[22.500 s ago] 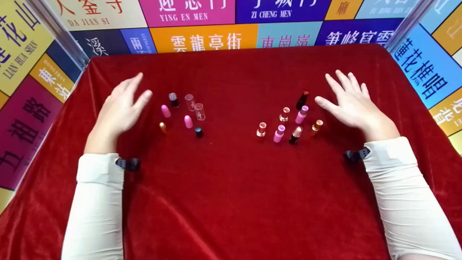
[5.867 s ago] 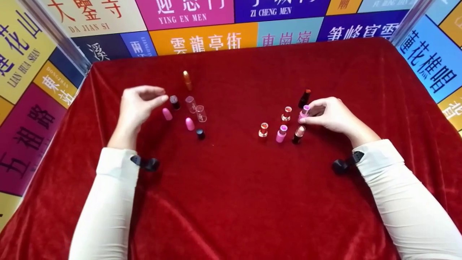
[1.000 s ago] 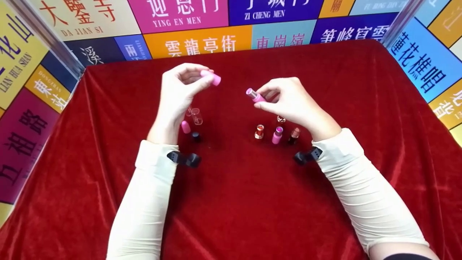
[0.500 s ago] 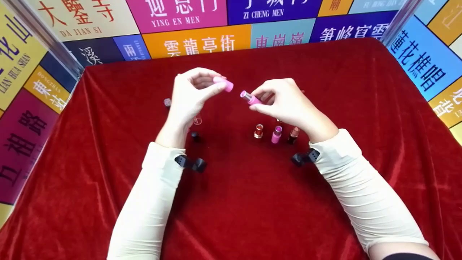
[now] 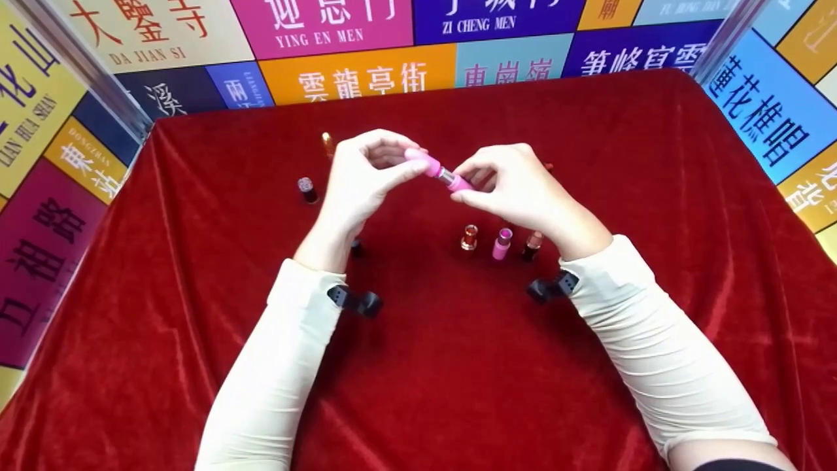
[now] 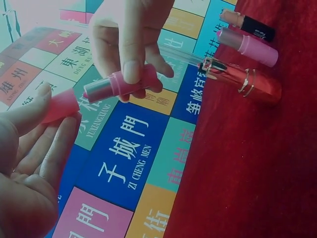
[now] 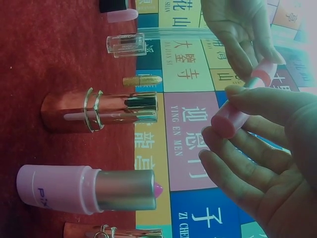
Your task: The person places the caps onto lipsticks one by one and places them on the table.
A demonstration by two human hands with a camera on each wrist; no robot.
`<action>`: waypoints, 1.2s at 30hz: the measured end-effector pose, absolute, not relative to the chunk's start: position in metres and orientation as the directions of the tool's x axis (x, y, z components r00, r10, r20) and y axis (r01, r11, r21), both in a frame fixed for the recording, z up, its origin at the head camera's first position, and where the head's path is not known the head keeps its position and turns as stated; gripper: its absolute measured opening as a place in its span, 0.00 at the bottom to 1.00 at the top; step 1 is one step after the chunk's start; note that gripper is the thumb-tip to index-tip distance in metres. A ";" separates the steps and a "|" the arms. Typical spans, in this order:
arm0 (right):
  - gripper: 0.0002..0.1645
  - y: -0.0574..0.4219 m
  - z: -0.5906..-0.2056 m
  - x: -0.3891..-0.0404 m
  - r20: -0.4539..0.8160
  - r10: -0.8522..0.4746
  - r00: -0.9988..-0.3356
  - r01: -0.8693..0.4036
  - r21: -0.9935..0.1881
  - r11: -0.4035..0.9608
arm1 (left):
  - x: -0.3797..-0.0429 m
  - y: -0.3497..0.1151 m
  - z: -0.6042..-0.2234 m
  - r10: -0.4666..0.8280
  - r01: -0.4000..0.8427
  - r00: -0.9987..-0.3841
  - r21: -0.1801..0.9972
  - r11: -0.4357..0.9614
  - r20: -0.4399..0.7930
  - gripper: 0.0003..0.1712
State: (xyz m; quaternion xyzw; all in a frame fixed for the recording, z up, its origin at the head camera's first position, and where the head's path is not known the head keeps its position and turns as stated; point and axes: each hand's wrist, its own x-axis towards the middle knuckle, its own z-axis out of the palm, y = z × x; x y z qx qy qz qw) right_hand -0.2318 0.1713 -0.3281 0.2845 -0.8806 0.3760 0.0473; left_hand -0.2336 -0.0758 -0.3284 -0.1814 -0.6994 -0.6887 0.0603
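My left hand (image 5: 366, 173) pinches a pink lipstick cap (image 5: 422, 161) between thumb and fingers, above the cloth. My right hand (image 5: 513, 180) holds a pink lipstick (image 5: 460, 184) by its base, its silver collar pointing at the cap. The two are lined up end to end. In the left wrist view the cap (image 6: 62, 105) is right at the lipstick's tip (image 6: 101, 88); I cannot tell whether they touch. The right wrist view shows the base (image 7: 230, 120) between thumb and fingers. Uncapped red (image 5: 469, 239), pink (image 5: 502, 244) and nude-toned (image 5: 533, 245) lipsticks stand below my right hand.
On the red cloth (image 5: 418, 366), a speckled dark cap (image 5: 307, 190), a small black cap (image 5: 356, 247) and a gold lipstick (image 5: 327, 142) stand near my left hand. The right wrist view shows clear caps (image 7: 126, 44). Lettered panels (image 5: 366, 77) border the table.
Both hands started apart and bare. The gold lipstick was capped and moved to the back left. The pink cap and lipstick were lifted; over the last second the left hand brought the cap to the lipstick.
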 end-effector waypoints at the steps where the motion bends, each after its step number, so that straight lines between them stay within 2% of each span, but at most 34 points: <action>1: 0.14 0.171 -0.328 -0.232 0.299 -0.468 -0.832 -0.540 -0.633 0.555 | -0.233 -0.076 -0.329 0.175 0.340 -0.925 0.940 -0.012 0.336 0.11; 36: 0.13 0.169 -0.330 -0.231 0.330 -0.491 -0.806 -0.578 -0.614 0.537 | -0.232 -0.064 -0.340 0.229 0.354 -0.913 0.934 0.035 0.338 0.11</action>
